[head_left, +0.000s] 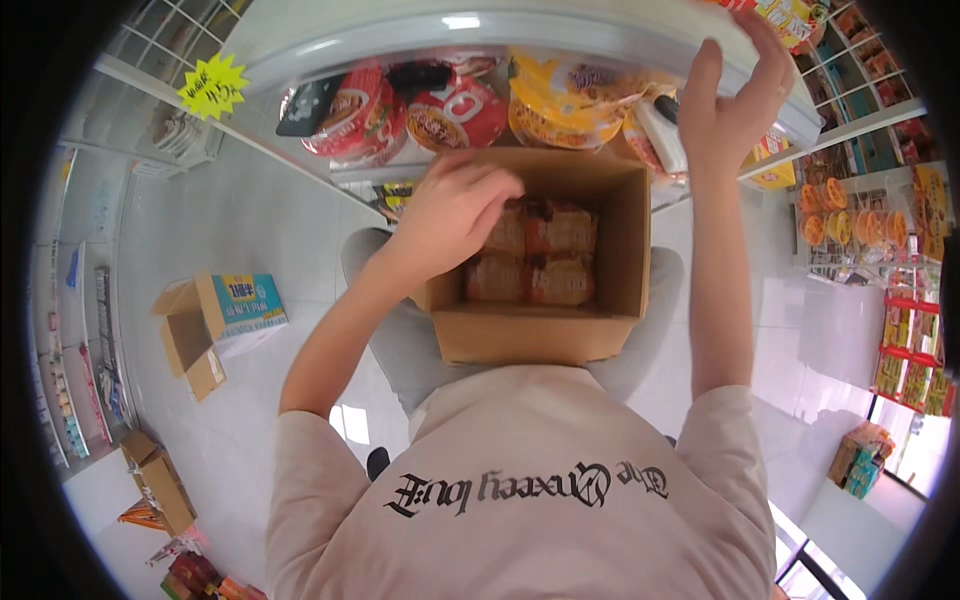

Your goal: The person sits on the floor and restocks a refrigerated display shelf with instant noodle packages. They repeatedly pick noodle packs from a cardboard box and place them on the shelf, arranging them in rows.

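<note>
An opened cardboard box (pixel 525 334) sits between the person's knees, with several orange-wrapped packets (pixel 561 279) at its bottom. My left hand (pixel 461 210), fingers curled, is over the box's left rim and appears to hold nothing; its fingertips are partly hidden. My right hand (pixel 739 97) is raised at the right end of the shelf edge (pixel 465 30), fingers spread, near a red and yellow packet (pixel 787 22); whether its fingertips touch the packet is unclear. Below that edge lie red noodle packs (pixel 457 116) and yellow noodle packs (pixel 566 112).
An open blue-printed carton (pixel 244 304) lies on the floor at left, another cardboard box (pixel 161 484) farther back. Shelving (pixel 82 300) lines the far left. A rack of orange-lidded cups (pixel 847 217) stands at right. White wire grids flank the shelf.
</note>
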Demonstrator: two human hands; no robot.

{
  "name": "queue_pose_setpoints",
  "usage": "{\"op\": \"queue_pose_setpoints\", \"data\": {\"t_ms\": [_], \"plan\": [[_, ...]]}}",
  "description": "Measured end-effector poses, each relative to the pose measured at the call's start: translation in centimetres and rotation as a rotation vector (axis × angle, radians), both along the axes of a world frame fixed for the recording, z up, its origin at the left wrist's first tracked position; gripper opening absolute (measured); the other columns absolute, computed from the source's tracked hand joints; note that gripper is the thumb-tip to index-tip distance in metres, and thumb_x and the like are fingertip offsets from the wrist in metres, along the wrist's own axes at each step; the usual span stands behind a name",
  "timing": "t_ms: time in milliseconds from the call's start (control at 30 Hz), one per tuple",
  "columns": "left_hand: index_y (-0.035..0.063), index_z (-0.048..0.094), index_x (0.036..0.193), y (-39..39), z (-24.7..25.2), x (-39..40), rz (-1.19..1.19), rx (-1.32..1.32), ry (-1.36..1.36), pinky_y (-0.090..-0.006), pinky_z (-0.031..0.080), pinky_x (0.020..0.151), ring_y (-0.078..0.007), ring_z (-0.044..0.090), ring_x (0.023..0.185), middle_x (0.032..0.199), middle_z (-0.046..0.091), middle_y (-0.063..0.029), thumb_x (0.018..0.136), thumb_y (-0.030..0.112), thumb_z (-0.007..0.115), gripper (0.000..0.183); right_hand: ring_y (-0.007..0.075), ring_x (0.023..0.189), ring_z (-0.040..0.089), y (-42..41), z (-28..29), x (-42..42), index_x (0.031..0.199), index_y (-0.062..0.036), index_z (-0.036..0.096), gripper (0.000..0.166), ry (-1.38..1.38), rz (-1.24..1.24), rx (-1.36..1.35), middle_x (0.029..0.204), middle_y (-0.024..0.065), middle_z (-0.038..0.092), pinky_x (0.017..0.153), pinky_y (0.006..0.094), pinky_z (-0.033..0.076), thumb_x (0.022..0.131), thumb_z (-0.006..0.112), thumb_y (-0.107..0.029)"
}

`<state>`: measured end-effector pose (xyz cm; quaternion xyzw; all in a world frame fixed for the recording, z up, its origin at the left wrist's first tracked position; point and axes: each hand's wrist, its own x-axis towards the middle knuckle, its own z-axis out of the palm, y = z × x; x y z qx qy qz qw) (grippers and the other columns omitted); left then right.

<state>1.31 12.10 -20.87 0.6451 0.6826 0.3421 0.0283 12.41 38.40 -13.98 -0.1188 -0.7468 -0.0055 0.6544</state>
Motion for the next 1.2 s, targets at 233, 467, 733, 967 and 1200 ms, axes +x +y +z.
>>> {"op": "queue_pose_setpoints", "data": {"t_ms": [233,467,733,967,1200], "plan": [[0.0039,0.064,0.097,-4.4,-9.9,3.4,0.192,-0.149,-0.249,-0.0429,0.050,0.085,-0.0324,0.066,0.085,0.089,0.069,-0.0103,0.091,0.002,0.058,0.009,0.0301,0.079,0.071,-7.7,-14.4,-0.9,0.098,-0.0077,0.069,0.016,-0.856,0.479,-0.820,0.082,0.0137,0.071,0.073,0.0403,0.056,0.083,0.067,-0.015],[0.0073,0.065,0.095,-4.1,-11.1,3.8,0.245,-0.058,-0.098,-0.0418,0.051,0.079,-0.0301,0.065,0.082,0.084,0.069,-0.0079,0.087,0.005,0.063,0.009,0.0277,0.089,0.069,-9.4,-30.8,-4.3,0.100,-0.0057,0.071,0.022,-1.003,0.780,-1.804,0.092,0.0115,0.073,0.086,0.0437,0.054,0.088,0.066,-0.023],[0.0070,0.065,0.094,-4.5,-11.3,3.7,0.256,-0.035,-0.131,-0.0415,0.051,0.077,-0.0301,0.065,0.078,0.081,0.068,-0.0077,0.084,0.003,0.063,0.011,0.0231,0.084,0.065,-13.9,-36.6,-6.2,0.099,-0.0088,0.069,0.019,-0.252,0.630,-2.953,0.086,0.0059,0.070,0.082,0.0411,0.053,0.089,0.063,-0.024],[0.0072,0.065,0.093,-4.6,-11.4,3.5,0.253,0.000,-0.127,-0.0411,0.051,0.075,-0.0294,0.065,0.075,0.078,0.068,-0.0072,0.084,0.002,0.063,0.011,0.0228,0.082,0.065,-15.5,-38.4,-6.5,0.098,-0.0090,0.069,0.018,-0.280,0.450,-2.752,0.084,0.0055,0.069,0.083,0.0413,0.054,0.089,0.063,-0.024],[0.0069,0.065,0.092,-4.3,-11.0,3.6,0.235,-0.010,-0.133,-0.0409,0.050,0.074,-0.0292,0.065,0.073,0.077,0.067,-0.0072,0.083,0.003,0.063,0.010,0.0225,0.081,0.065,-15.3,-39.0,-6.1,0.097,-0.0091,0.068,0.017,-0.353,0.368,-2.673,0.083,0.0052,0.068,0.083,0.0416,0.054,0.090,0.063,-0.023]]}}
